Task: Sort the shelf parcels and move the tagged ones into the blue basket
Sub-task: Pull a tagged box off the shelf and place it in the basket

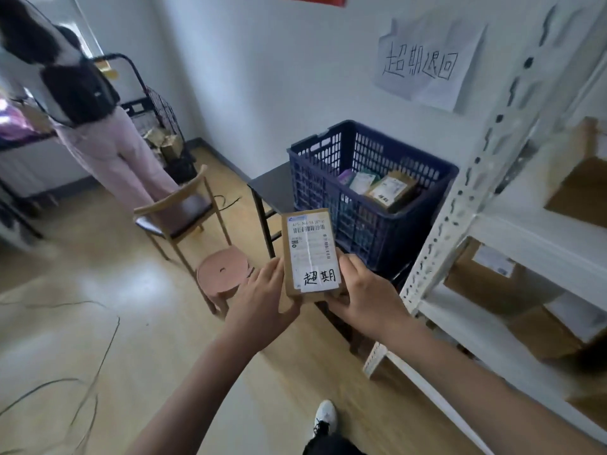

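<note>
I hold a small brown cardboard parcel [310,254] in front of me, its white shipping label and a handwritten white tag facing up. My left hand [262,297] grips its left edge and my right hand [364,297] grips its right edge and bottom corner. Just beyond the parcel stands the blue basket [331,192] on a dark low table [272,188]; several parcels lie inside it. The white metal shelf [466,198] rises at my right with brown cardboard parcels [492,284] on its levels.
A wooden chair [180,211] and a round pink stool [223,270] stand to the left of the table. A person [92,126] stands at the far left beside a black wire cart [157,126]. Cables lie on the wooden floor at the left.
</note>
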